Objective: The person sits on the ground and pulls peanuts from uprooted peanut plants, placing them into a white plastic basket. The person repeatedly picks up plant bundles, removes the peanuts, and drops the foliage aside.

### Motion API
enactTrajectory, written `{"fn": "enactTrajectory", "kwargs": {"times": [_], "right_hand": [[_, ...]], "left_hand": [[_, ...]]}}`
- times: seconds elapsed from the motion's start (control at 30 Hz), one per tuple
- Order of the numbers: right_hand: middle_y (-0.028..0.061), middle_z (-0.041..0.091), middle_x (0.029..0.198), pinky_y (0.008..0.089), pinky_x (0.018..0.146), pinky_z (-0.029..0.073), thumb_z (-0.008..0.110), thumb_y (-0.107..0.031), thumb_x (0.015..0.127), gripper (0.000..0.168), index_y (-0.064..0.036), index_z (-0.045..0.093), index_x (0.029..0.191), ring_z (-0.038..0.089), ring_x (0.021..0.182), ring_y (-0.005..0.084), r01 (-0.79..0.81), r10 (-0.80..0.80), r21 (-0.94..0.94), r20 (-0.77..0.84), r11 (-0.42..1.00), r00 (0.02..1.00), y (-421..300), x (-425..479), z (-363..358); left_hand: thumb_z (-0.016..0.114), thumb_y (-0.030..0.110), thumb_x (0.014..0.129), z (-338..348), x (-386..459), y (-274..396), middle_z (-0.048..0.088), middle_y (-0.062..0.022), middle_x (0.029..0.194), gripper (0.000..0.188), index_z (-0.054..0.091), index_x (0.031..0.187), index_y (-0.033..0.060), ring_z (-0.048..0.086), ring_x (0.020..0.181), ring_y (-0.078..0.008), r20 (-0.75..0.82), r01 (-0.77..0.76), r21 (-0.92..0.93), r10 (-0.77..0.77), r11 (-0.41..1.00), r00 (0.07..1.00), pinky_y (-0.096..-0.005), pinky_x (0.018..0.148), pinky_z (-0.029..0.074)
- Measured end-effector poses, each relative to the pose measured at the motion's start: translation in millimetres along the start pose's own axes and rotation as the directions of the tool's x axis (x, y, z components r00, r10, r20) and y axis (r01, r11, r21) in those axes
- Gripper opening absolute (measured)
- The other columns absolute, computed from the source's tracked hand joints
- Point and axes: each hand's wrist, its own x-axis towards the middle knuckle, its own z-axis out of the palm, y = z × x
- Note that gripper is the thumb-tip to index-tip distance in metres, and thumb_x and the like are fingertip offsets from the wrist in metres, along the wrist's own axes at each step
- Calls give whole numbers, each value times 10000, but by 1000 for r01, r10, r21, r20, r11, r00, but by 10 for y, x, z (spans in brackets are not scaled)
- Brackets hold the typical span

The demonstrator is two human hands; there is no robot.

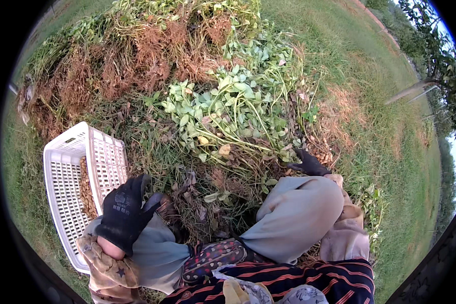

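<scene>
My left hand (125, 212), in a black glove with printing on its back, is above my left knee beside the white basket (108, 157). Its thumb stands apart from the fingers, and nothing shows between them. Inside the basket lie many loose peanuts in their shells (86, 188). Past my right knee, my right hand (309, 163), also black-gloved, reaches to the lower stems of a pulled peanut plant (231, 110). Thumb and fingers are apart, with no held thing visible. Just beyond it, a cluster of peanut pods (323, 156) lies on the ground.
A large heap of uprooted peanut plants (148, 57), reddish-brown roots showing, spreads across the far side. Dry litter and grass (212, 186) cover the ground between my knees. Grass (395, 159) extends to the right, where a leaning tree trunk (410, 91) stands.
</scene>
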Motion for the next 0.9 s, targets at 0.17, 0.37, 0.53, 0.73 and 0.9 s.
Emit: {"fn": "enactTrajectory", "kwargs": {"times": [0.17,0.37,0.53,0.73,0.9], "right_hand": [[217,576,1215,408,965,442,778,-407,729,804,-30,426,1346,567,1133,335,-217,258,193,-222,957,940,-720,-109,605],[102,651,977,282,741,510,699,-134,806,400,-32,576,1173,638,860,199,-169,344,548,-233,819,910,-672,-65,188],[36,654,881,191,632,462,652,-13,818,234,30,619,1046,580,742,54,359,329,809,-534,465,779,-627,-8,-395],[45,675,887,231,690,476,640,-167,887,229,15,645,1025,610,770,108,417,384,851,-519,319,764,-424,158,-1052],[148,663,1042,324,859,469,706,-393,820,551,32,591,1152,613,934,204,57,172,569,-340,820,925,-212,381,-817]], "left_hand": [[669,243,847,10,-16,87,642,-131,974,368,556,1153,72,644,795,-267,54,-16,-22,18,1000,998,-368,691,507],[664,220,848,88,31,160,651,-114,927,363,559,1162,71,645,758,-263,96,0,-37,3,999,995,-364,686,510],[659,248,853,84,52,245,651,-131,946,350,569,1129,52,633,768,-289,163,68,-54,-59,996,985,-377,692,504],[656,231,851,82,125,367,658,-125,931,335,573,1122,53,633,740,-282,167,74,-92,-58,993,984,-378,680,504],[648,218,854,74,170,412,656,-122,918,334,569,1135,56,635,735,-270,165,61,-75,-48,995,985,-372,674,505]]}}
